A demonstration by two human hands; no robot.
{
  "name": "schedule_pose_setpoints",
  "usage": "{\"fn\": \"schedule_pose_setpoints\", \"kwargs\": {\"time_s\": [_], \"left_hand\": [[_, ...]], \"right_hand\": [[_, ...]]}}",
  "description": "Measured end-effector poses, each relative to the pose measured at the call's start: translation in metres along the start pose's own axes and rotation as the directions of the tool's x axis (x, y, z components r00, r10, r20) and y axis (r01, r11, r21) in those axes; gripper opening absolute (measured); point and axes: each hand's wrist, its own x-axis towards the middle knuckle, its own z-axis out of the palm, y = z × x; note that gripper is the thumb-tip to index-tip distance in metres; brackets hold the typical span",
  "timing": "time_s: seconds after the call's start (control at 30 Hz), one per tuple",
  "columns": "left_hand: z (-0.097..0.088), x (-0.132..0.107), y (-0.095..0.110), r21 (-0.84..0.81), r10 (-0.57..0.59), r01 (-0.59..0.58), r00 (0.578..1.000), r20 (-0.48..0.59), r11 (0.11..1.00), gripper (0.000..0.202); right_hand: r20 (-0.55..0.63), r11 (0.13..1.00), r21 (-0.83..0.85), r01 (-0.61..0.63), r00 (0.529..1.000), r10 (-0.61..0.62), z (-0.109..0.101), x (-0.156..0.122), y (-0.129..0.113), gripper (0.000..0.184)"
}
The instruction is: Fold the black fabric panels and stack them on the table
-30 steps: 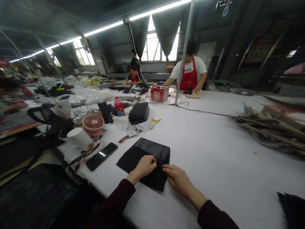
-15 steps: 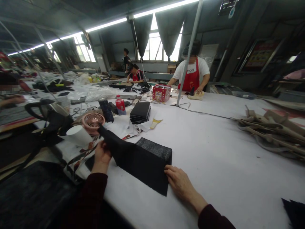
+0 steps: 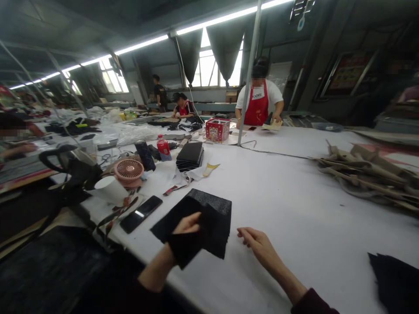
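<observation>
My left hand [image 3: 186,227] grips a piece of black felt [image 3: 183,244], lifted slightly off the white table [image 3: 294,209]. Under and behind it lies a stack of black felt pieces [image 3: 214,213]. My right hand [image 3: 258,244] hovers just right of the stack, fingers loosely apart, holding nothing. A black phone [image 3: 140,213] lies to the left of the felt.
A pink desk fan [image 3: 128,171], a white paper cup [image 3: 109,188], a red-labelled bottle [image 3: 163,147] and a black stack [image 3: 190,155] stand at left. Tan straps [image 3: 369,174] pile up at right. More black fabric [image 3: 396,283] lies at the bottom right. A person in a red apron [image 3: 260,104] works across the table.
My left hand swung the black felt piece out to the left, then brought it back over the stack. My right hand lifted off the felt and moved slightly right.
</observation>
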Motion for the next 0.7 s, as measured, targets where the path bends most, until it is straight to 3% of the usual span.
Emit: {"fn": "schedule_pose_setpoints", "kwargs": {"time_s": [0.03,0.07,0.13,0.2,0.23,0.3,0.4,0.53,0.7], "left_hand": [[0.031,-0.009,-0.017,0.036,-0.025,0.022,0.995,0.094,0.999,0.009],[0.062,-0.020,-0.034,0.137,-0.028,-0.009,0.964,0.265,0.991,0.008],[0.116,-0.045,-0.064,0.283,0.036,-0.202,0.866,0.500,0.938,0.011],[0.151,-0.066,-0.082,0.370,0.126,-0.441,0.765,0.632,0.818,0.014],[0.160,-0.073,-0.087,0.411,0.156,-0.546,0.719,0.677,0.731,0.015],[0.163,-0.075,-0.091,0.490,0.165,-0.683,0.659,0.734,0.542,0.016],[0.145,-0.055,-0.086,0.605,0.147,-0.723,0.674,0.724,0.334,0.019],[0.120,-0.021,-0.080,0.681,0.143,-0.700,0.712,0.687,0.214,0.024],[0.119,-0.003,-0.086,0.673,0.143,-0.727,0.687,0.712,0.140,0.017]], "right_hand": [[0.027,0.990,0.096,-0.102,0.995,0.100,-0.011,-0.010,0.000,0.053],[0.071,0.962,0.185,-0.200,0.979,0.190,-0.022,-0.022,0.000,0.057],[0.173,0.894,0.286,-0.345,0.936,0.306,-0.044,-0.044,0.004,0.061],[0.217,0.879,0.261,-0.399,0.912,0.349,-0.063,-0.063,0.011,0.059],[0.214,0.892,0.221,-0.394,0.912,0.350,-0.070,-0.071,0.015,0.057],[0.181,0.923,0.121,-0.366,0.922,0.342,-0.080,-0.080,0.023,0.049],[0.076,0.960,-0.089,-0.265,0.959,0.272,-0.082,-0.078,0.031,0.037],[-0.107,0.928,-0.348,-0.135,0.989,0.104,-0.064,-0.064,0.035,0.027],[-0.291,0.868,-0.481,-0.125,0.956,-0.024,-0.026,-0.065,0.047,0.029]]}}
